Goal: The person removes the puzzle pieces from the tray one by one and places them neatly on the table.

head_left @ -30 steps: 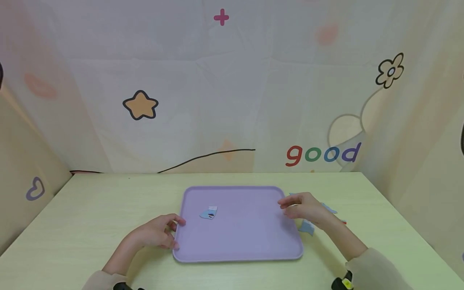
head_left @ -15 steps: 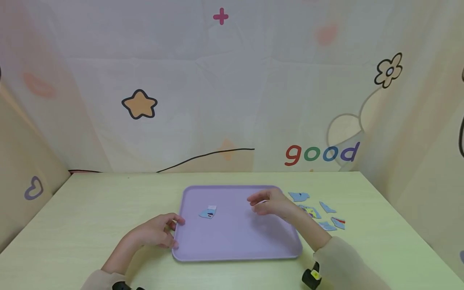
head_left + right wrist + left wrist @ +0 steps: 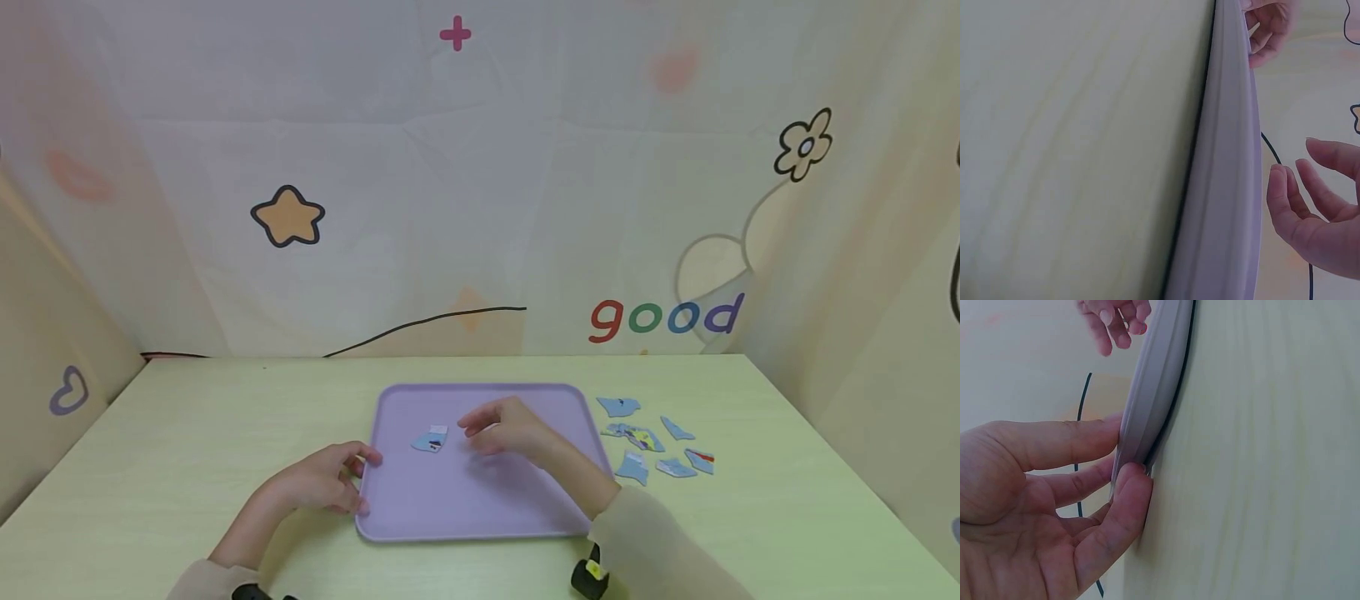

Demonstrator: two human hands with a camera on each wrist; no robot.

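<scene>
A purple tray [image 3: 480,500] lies on the table, and my left hand [image 3: 326,477] grips its left rim, with fingers and thumb on either side of the edge in the left wrist view. On the tray's left part lies a light-blue and white puzzle piece [image 3: 430,438], possibly two joined. My right hand [image 3: 506,429] is above the tray, just right of that piece. In the right wrist view its fingers [image 3: 1325,197] are loosely bent and apart, with nothing seen between them.
Right of the tray lie several loose puzzle pieces [image 3: 632,468], mostly light blue, one with yellow [image 3: 645,439] and one with a red stripe [image 3: 700,461]. A patterned cloth [image 3: 390,208] stands behind the table [image 3: 225,433].
My right hand has moved left from the tray's right edge towards the piece on the tray, uncovering the loose pieces at the right. My left hand has stayed at the rim.
</scene>
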